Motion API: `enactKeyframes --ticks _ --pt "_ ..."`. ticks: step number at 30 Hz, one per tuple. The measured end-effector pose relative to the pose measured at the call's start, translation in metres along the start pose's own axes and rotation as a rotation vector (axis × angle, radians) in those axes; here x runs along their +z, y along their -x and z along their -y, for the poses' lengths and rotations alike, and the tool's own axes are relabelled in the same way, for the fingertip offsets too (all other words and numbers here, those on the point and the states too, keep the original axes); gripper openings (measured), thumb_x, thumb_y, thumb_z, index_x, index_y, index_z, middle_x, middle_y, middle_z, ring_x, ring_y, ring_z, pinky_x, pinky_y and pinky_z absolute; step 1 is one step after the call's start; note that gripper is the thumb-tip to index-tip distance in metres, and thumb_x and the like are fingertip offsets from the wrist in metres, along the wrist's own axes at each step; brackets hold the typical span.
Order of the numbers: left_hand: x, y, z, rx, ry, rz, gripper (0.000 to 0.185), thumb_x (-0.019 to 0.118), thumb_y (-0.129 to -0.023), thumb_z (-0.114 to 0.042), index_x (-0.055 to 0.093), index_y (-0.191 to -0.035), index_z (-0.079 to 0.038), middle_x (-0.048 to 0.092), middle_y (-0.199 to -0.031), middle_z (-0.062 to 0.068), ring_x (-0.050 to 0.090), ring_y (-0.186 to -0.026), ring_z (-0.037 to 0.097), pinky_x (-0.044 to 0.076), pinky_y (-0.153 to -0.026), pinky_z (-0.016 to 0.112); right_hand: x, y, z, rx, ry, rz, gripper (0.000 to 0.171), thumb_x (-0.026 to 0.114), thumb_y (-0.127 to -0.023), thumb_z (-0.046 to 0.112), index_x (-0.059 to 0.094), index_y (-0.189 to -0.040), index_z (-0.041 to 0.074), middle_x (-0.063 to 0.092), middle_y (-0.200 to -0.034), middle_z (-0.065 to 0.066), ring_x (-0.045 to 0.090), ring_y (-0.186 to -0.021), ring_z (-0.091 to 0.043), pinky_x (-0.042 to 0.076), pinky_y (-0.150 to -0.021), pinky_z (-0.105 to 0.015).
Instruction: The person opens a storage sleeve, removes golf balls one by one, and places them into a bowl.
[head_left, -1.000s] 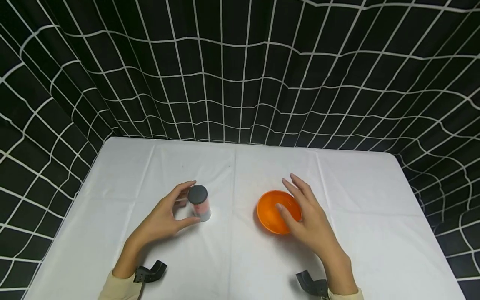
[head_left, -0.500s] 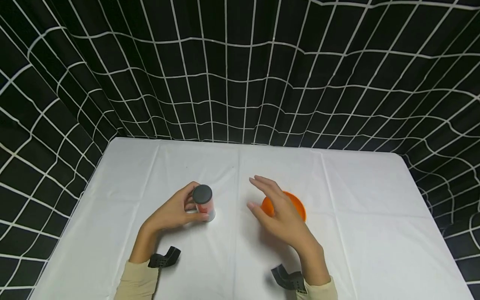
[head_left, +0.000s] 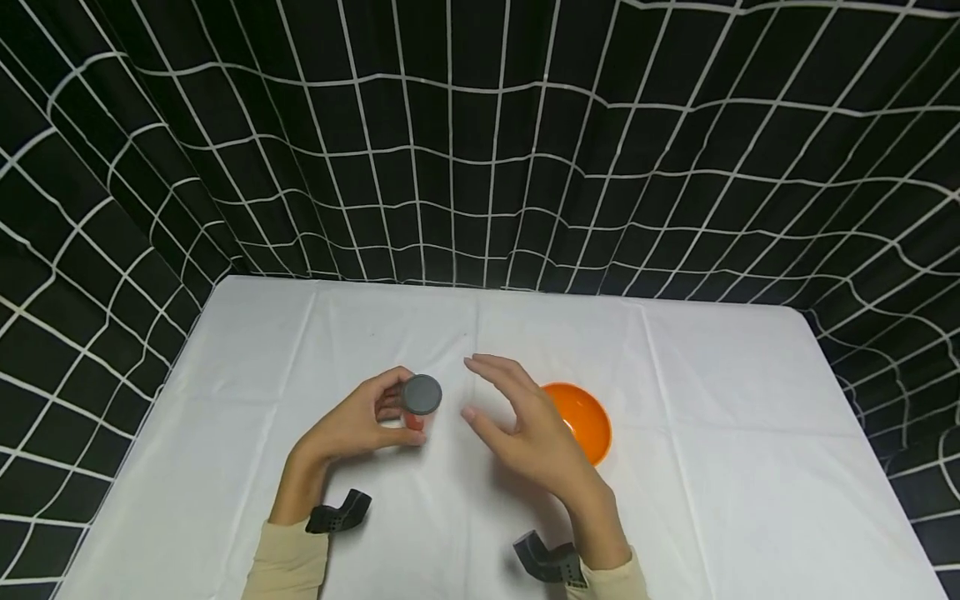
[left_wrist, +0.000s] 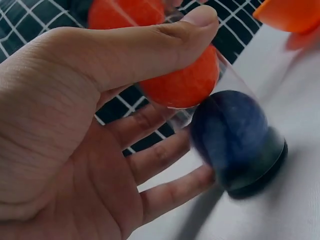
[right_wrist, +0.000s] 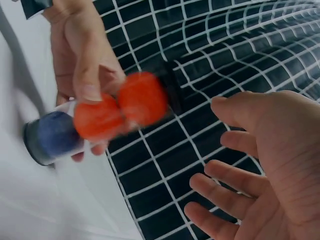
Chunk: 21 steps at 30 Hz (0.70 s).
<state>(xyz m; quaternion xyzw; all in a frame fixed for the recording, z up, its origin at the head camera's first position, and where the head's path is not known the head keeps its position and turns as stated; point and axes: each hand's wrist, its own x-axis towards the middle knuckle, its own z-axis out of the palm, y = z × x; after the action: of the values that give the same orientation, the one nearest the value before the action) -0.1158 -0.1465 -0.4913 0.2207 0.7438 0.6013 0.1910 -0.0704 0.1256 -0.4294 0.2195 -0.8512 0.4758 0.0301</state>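
Note:
My left hand (head_left: 347, 427) grips a clear tube (head_left: 422, 395) with a grey screw-type lid, thumb on the near side and fingers behind it. In the right wrist view, two orange-red balls (right_wrist: 97, 118) and a dark blue ball (right_wrist: 57, 134) show inside the tube, the blue one at the end away from the lid. The left wrist view has the thumb across the red balls, with the blue ball (left_wrist: 230, 125) below. My right hand (head_left: 536, 437) hovers to the right of the tube, fingers spread and holding nothing, its thumb and fingertips pointing toward it.
An orange bowl (head_left: 592, 421) stands on the white-covered table (head_left: 750, 467), partly hidden behind my right hand. Black cloth with a white grid (head_left: 480, 150) rises behind and at the sides. A black wrist mount (head_left: 341, 512) sits on each sleeve.
The left fingers have closed on the tube, and its lid has shifted right and tipped toward the head camera. My right hand has moved left from over the bowl toward the tube.

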Motion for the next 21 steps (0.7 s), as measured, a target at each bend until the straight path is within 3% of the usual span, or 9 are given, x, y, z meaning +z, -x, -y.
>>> enactKeyframes --ticks 3,9,14,21 --pt "0.0 0.008 -0.006 0.031 -0.089 -0.025 0.051 0.09 -0.083 -0.007 0.066 -0.125 -0.022 0.072 -0.105 0.0 0.072 -0.107 0.017 0.056 -0.106 0.03 0.007 0.0 0.004 -0.041 -0.014 0.026 0.058 0.08 -0.095 0.02 0.059 -0.15 0.021 0.059 -0.152 0.0 0.057 -0.143 -0.021 0.05 -0.118 -0.046" --pt "0.0 0.021 -0.03 0.054 -0.287 -0.102 0.049 0.093 -0.082 -0.029 0.069 -0.124 -0.037 0.073 -0.114 -0.015 0.068 -0.106 0.01 0.054 -0.104 0.034 0.013 -0.001 0.007 -0.089 -0.067 0.035 0.06 0.084 -0.092 0.018 0.061 -0.147 0.019 0.062 -0.143 -0.002 0.063 -0.132 -0.02 0.061 -0.104 -0.04" --pt "0.005 0.022 -0.054 0.046 -0.41 -0.15 0.051 0.094 -0.081 -0.032 0.07 -0.126 -0.037 0.072 -0.122 -0.018 0.065 -0.109 0.009 0.054 -0.102 0.037 0.008 0.0 0.009 -0.108 -0.116 0.013 0.058 0.084 -0.091 0.012 0.064 -0.144 0.016 0.065 -0.134 -0.004 0.067 -0.124 -0.019 0.063 -0.099 -0.037" --pt "0.012 0.028 -0.074 0.024 -0.625 -0.212 0.05 0.095 -0.079 -0.034 0.074 -0.124 -0.036 0.071 -0.115 -0.018 0.062 -0.109 0.008 0.054 -0.1 0.041 0.002 0.003 0.012 -0.129 -0.149 0.011 0.046 0.085 -0.089 0.007 0.071 -0.132 0.011 0.068 -0.125 -0.003 0.07 -0.115 -0.018 0.064 -0.095 -0.033"
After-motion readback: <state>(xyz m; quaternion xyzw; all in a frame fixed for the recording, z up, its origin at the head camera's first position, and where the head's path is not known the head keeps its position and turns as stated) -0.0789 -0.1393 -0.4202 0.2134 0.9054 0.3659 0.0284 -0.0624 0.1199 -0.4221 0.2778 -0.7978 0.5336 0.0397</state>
